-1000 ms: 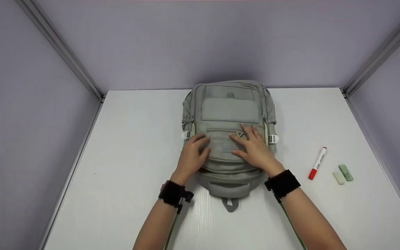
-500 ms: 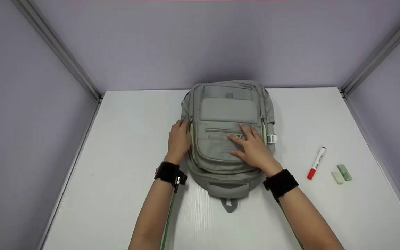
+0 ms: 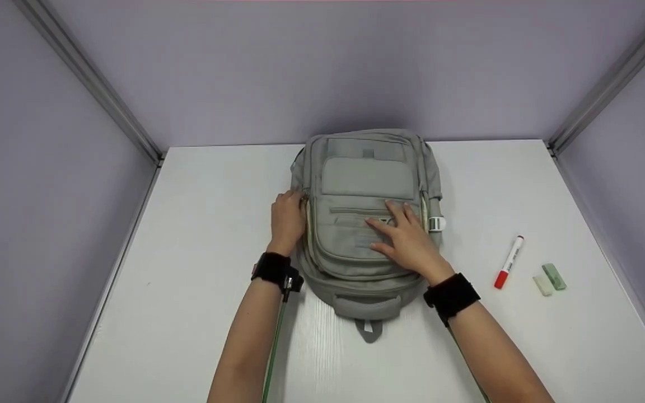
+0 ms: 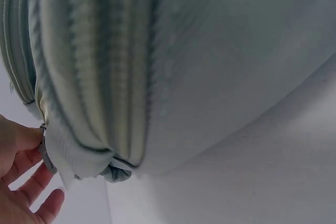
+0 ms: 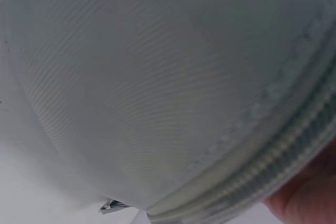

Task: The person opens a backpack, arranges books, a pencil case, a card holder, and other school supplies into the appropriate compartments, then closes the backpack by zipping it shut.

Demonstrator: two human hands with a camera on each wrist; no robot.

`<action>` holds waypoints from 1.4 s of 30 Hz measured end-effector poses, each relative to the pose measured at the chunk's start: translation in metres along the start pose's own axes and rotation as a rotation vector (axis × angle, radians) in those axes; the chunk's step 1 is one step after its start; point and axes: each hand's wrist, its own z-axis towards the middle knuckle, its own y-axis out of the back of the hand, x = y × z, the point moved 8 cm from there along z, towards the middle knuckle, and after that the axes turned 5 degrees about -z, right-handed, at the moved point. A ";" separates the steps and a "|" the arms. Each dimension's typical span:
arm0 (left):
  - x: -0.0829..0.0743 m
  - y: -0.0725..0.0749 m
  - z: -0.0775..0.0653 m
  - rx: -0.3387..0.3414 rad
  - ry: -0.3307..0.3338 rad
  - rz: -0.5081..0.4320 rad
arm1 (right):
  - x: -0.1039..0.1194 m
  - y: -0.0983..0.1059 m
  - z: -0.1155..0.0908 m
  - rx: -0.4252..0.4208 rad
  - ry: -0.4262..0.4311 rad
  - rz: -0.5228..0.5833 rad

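A grey-green backpack [image 3: 367, 176] lies front side up on the white table, its carry handle [image 3: 367, 307] towards the person. At its left side, my left hand [image 3: 287, 219] pinches a small zipper pull [image 4: 47, 153] between thumb and fingertips, as the left wrist view shows. The zipper teeth [image 4: 84, 72] run along the bag's curved edge, parted from each other. My right hand [image 3: 409, 243] rests on the front pocket with spread fingers. In the right wrist view, the bag's side fabric [image 5: 131, 87] fills most of the picture and only part of the hand shows.
On the right of the table [image 3: 205, 235] lie a white marker with a red cap [image 3: 509, 263], a green block [image 3: 554, 276] and a smaller pale block [image 3: 542, 285]. Grey panels [image 3: 356, 67] wall the table at the back and both sides.
My left hand has moved from the front pocket to the backpack's left side and now pinches the zipper pull there. The right hand has stayed on the front pocket.
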 end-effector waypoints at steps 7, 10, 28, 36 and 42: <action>-0.007 0.003 -0.004 -0.049 -0.034 0.025 | 0.000 -0.001 0.000 -0.020 0.014 -0.025; -0.010 0.005 -0.006 -0.079 -0.058 0.010 | 0.001 -0.003 0.000 -0.018 0.019 -0.042; -0.011 0.003 -0.034 0.040 0.070 -0.049 | 0.000 -0.002 0.003 0.025 0.013 -0.080; -0.015 0.004 -0.056 0.090 0.029 -0.030 | -0.001 0.000 0.003 0.032 -0.003 -0.074; -0.018 0.004 -0.072 0.121 -0.031 -0.026 | 0.000 -0.001 0.004 0.034 0.002 -0.079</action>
